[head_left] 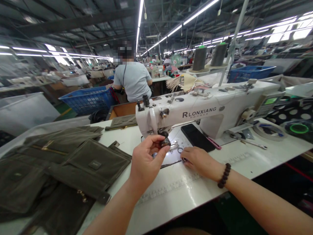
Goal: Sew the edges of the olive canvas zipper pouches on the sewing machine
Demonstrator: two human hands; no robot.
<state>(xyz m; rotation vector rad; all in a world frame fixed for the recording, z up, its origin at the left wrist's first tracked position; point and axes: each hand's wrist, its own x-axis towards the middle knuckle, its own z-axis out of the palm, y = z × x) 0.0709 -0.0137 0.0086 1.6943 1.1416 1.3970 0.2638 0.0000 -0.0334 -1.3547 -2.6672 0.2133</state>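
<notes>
Between the thumb and fingers of my left hand (146, 158) is a small dark bobbin (166, 141), held up just in front of the needle area of a white sewing machine (202, 109). My right hand (201, 161) rests low over the machine bed, its fingertips pinched around a small metal piece (184, 160) that is mostly hidden. Close to those fingertips, a small ring (180, 150) lies on the bed. A black phone (197, 137) lies just beyond my right hand, under the machine arm.
Olive-green bags (95, 163) with zips are heaped at the left of the white table (176, 199). A wrench (251, 142) and a tape roll (269, 130) lie at right. Thread cones (200, 58) stand behind the machine. Ahead, a person (133, 80) sits beside a blue basket (88, 99).
</notes>
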